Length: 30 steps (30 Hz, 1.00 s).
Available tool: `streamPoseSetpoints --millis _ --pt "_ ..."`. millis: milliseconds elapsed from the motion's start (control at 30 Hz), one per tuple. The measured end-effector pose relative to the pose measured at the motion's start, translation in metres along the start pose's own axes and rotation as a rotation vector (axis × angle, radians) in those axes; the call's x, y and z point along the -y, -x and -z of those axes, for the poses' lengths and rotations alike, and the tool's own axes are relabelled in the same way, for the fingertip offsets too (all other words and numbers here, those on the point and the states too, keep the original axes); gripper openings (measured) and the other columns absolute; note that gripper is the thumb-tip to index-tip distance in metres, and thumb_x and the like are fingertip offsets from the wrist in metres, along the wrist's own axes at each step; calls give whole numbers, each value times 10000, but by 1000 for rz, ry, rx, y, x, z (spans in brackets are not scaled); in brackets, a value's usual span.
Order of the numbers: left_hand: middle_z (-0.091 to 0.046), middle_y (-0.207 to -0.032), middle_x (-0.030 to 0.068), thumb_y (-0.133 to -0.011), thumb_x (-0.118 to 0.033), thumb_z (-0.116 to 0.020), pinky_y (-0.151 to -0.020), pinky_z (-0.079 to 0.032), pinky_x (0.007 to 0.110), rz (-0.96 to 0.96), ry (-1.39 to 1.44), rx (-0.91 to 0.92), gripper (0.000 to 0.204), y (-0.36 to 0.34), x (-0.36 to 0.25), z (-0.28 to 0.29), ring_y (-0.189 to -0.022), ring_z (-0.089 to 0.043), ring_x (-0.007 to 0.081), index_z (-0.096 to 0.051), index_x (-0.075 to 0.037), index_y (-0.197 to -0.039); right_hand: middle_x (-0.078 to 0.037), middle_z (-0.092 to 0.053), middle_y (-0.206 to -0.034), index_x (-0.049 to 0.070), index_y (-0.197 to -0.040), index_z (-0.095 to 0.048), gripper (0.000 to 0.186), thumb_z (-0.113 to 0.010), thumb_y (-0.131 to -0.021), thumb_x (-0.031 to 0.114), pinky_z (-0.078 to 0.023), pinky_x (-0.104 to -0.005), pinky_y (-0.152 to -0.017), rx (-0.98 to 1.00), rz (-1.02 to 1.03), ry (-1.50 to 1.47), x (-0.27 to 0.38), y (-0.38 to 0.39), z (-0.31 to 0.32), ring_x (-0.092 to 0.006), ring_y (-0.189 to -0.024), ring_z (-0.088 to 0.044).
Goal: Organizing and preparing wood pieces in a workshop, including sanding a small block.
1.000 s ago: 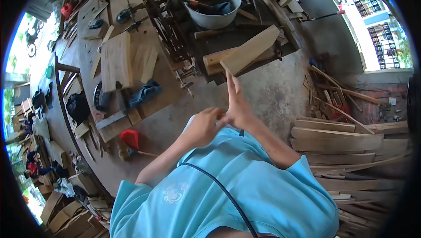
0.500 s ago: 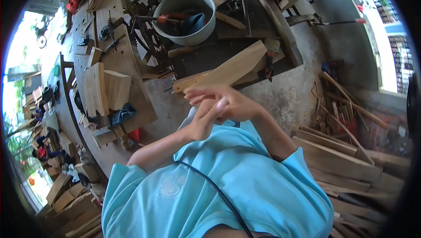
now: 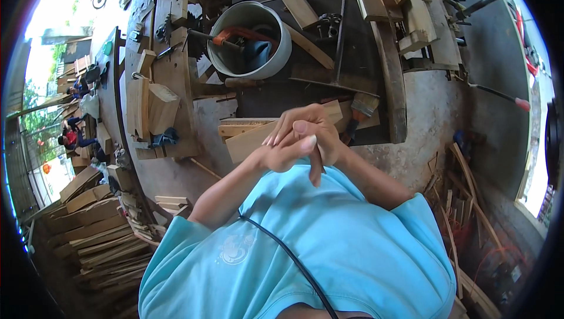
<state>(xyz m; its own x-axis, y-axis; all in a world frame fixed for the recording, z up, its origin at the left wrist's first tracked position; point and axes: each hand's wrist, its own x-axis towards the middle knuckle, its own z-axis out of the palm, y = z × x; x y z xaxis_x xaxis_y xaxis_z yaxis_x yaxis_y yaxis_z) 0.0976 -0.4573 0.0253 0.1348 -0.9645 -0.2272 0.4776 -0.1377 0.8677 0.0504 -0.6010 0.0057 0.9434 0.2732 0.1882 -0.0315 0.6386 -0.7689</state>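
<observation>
In front of my chest, my two hands are clasped together. My right hand (image 3: 322,130) lies over my left hand (image 3: 281,158), its fingers folded across it. The left thumb sticks out and one finger points down between the palms; part of the fingers is hidden in the overlap. No tool shows in either hand. Just beyond them, partly covered by the hands, a pale wooden board (image 3: 245,144) lies at the near edge of a dark work table (image 3: 267,98). A wide paintbrush (image 3: 363,106) with a dark handle rests to the right of the board.
On the table stands a pale round bucket (image 3: 284,54) holding an orange-handled tool (image 3: 228,35) and a blue cloth (image 3: 257,54). A long metal bar (image 3: 341,37) lies to its right. At left is a bench (image 3: 176,84) with wood blocks; stacked planks (image 3: 108,248) fill the lower left.
My hands have stayed together, and their fingers have shifted into a closer clasp, with one finger now pointing down. The view has turned, bringing the plank stack at lower left further into sight.
</observation>
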Motion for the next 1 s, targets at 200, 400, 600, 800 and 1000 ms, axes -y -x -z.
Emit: streamPoseSetpoints --millis 200,400,600,800,1000 --pt "-651 -656 146 -1081 -540 -326 -703 -564 360 -27 -36 -84 729 -44 -15 20 -721 -712 257 -585 -22 -639 -179 -690 -789 -34 -791 -674 768 -394 -959 661 -570 -331 -656 -96 177 200 39 -28 43 -252 -738 -707" --pt "-625 -603 104 -1106 -478 -383 -629 -563 320 -79 268 -416 699 -112 -6 26 -638 -690 214 -543 -49 -577 -173 -727 -917 -47 -944 -729 784 -302 -1047 603 -529 -321 -867 -309 -186 -52 36 -39 112 -218 -851 -694" --pt "-716 -859 182 -946 -243 -662 -749 -573 377 -222 -1179 -859 260 -202 -21 150 -817 -726 306 -701 9 -995 -110 -758 -980 -15 -1154 -701 269 -600 -990 172 -560 -326 -814 -938 -25 663 -14 -12 223 -197 -898 -731" --pt "-725 -1062 229 -938 -222 -594 -901 -557 481 287 -1708 -424 250 -265 13 266 -1006 -699 401 -702 -9 -1013 -240 -726 -1098 -25 -1251 -641 454 -662 -935 300 -554 -451 -902 -932 -430 1008 -48 -47 252 -398 -1053 -706" --pt "-716 -963 242 -947 -238 -616 -828 -566 514 346 -1696 -375 239 -254 -3 255 -956 -695 431 -697 -13 -946 -319 -684 -1088 -59 -1175 -626 461 -664 -945 339 -531 -530 -903 -914 -335 1139 -78 -41 261 -480 -1082 -649"
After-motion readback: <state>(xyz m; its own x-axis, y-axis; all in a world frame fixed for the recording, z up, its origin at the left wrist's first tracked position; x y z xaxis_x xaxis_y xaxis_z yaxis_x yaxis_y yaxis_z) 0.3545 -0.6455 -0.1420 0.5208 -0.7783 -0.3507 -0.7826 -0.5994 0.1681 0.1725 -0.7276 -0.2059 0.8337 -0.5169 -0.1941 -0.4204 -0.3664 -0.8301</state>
